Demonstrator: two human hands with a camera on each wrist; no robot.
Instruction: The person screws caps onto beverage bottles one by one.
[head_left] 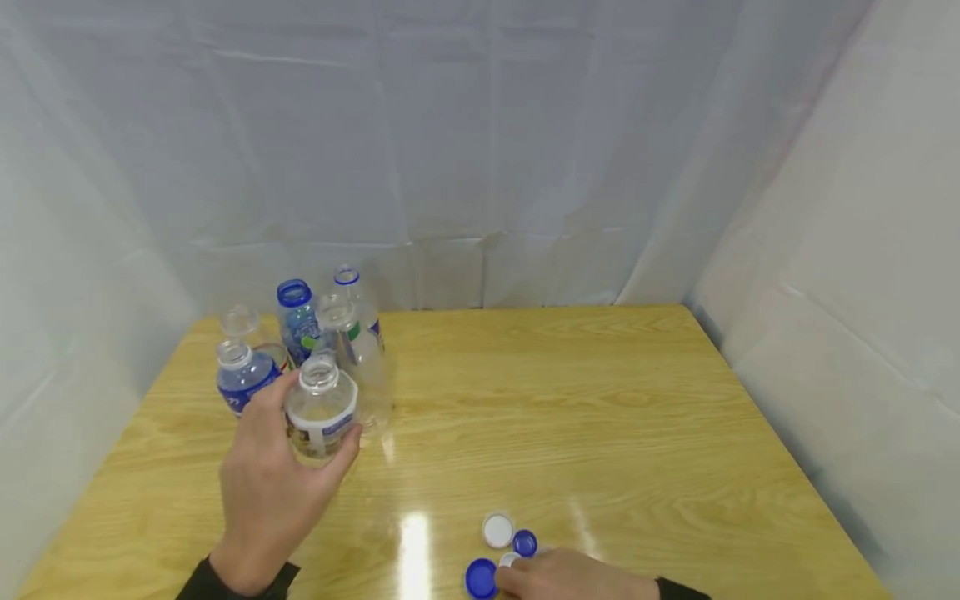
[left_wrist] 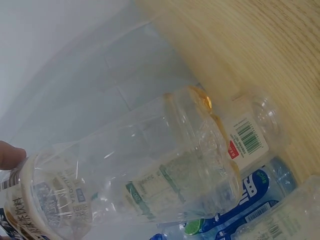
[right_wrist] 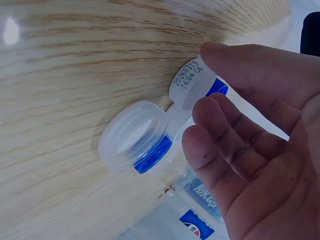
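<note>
My left hand [head_left: 273,471] grips a clear plastic bottle [head_left: 318,417] with a blue and white label, held tilted with its mouth uncapped. In the left wrist view the bottle [left_wrist: 145,175] stretches away from the fingers, and a finger [left_wrist: 9,156] shows at its edge. At the front of the table, my right hand [head_left: 573,575] is among loose caps. In the right wrist view its thumb and fingers [right_wrist: 215,145] pinch a small white cap [right_wrist: 187,82] with a printed date; part of the grip is hidden. A larger translucent white cap [right_wrist: 135,135] lies beside it.
Uncapped bottles cluster at the back left: a blue one [head_left: 298,325], a blue-labelled one [head_left: 243,379] and tall clear ones [head_left: 363,358]. Near the right hand lie a large blue cap [head_left: 481,578], a small blue cap [head_left: 525,543] and a white cap [head_left: 498,531].
</note>
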